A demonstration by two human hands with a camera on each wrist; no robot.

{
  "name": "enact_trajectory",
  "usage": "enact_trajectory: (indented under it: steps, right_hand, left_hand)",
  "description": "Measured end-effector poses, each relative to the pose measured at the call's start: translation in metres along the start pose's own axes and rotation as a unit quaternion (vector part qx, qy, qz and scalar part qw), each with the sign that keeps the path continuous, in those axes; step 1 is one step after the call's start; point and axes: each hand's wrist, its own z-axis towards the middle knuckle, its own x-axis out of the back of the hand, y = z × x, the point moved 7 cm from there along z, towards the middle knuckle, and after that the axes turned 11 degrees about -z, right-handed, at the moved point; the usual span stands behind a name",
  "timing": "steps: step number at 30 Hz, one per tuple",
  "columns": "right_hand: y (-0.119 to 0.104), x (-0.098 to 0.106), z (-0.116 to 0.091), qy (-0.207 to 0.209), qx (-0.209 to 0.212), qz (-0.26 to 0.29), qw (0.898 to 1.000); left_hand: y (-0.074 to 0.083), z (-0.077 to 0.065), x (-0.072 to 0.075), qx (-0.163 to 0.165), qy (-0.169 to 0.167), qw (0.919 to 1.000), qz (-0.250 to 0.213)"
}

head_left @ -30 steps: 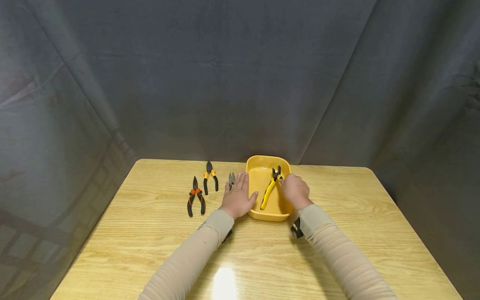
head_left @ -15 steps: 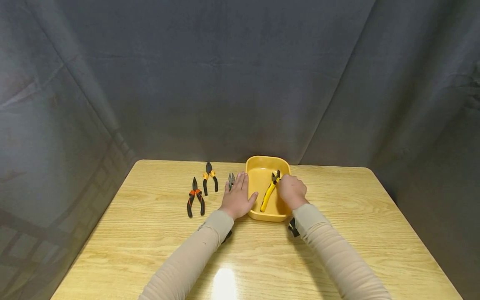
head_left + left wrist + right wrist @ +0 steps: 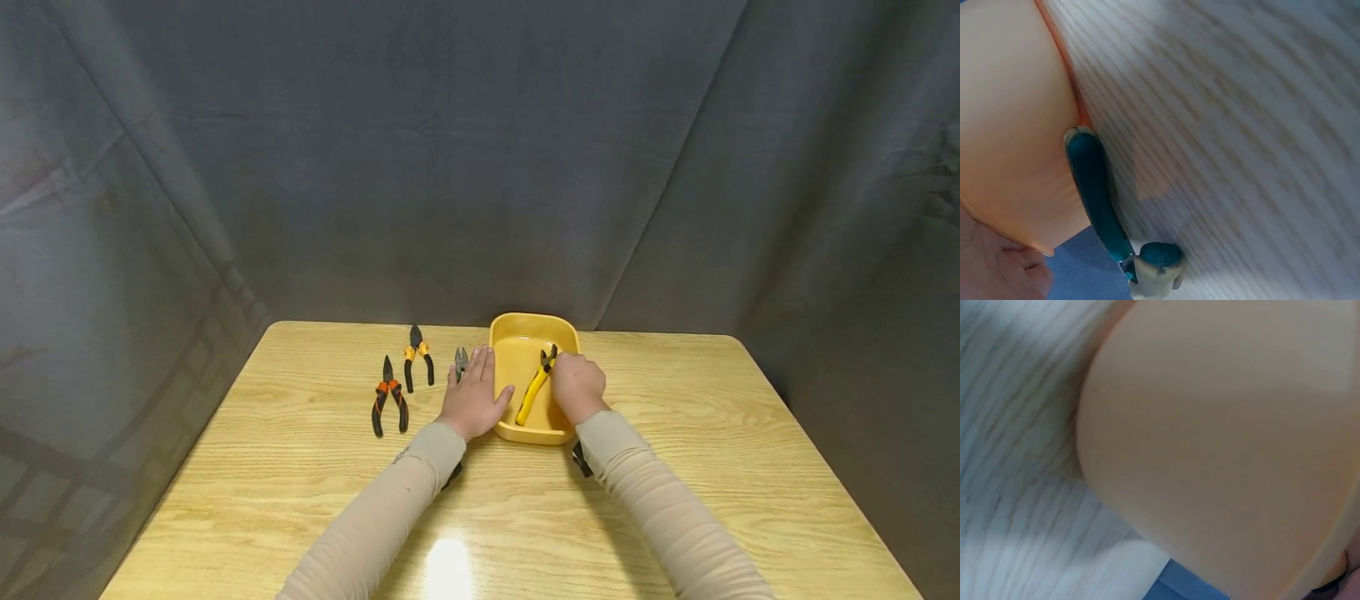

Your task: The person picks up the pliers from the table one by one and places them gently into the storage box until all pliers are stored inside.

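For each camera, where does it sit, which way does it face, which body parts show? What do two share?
Head: on the head, facing forward and down at the yellow tray; shows left hand, right hand, sleeves.
Left: on that wrist, facing the tray's side and green-handled pliers; shows part of a hand.
Right: on that wrist, facing the tray's side; shows a sliver of hand.
Head and left share those pliers.

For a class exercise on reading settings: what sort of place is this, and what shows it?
Probably a screened-off workspace or recording booth, though that's a guess: gray curtains hang behind and beside a wood-grain table with yellow-handled pliers and a yellow bin.
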Motion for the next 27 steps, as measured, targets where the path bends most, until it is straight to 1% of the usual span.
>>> enact_trajectory:
  steps: [3, 8, 18, 22, 27]
  right_hand:
    - [-0.004, -0.004, -0.001, 0.000, 0.009, -0.010, 1.000]
    - [-0.010, -0.011, -0.002, -0.010, 0.018, -0.011, 1.000]
    - [-0.015, -0.018, -0.007, -0.016, 0.020, -0.015, 1.000]
    - [-0.018, -0.020, -0.007, -0.018, 0.027, -0.003, 0.999]
    - [-0.020, -0.026, -0.009, -0.024, 0.032, 0.026, 0.999]
  left_hand:
    - [-0.001, 0.000, 0.000, 0.004, -0.003, 1.0000, 0.002]
    - [-0.002, 0.002, -0.001, 0.002, 0.000, 1.0000, 0.001]
    - [-0.001, 0.001, 0.000, 0.000, 0.002, 1.0000, 0.000]
    - [-0.002, 0.001, 0.000, 0.002, 0.000, 1.0000, 0.001]
    - [-0.003, 0.002, -0.001, 0.000, -0.002, 1.0000, 0.002]
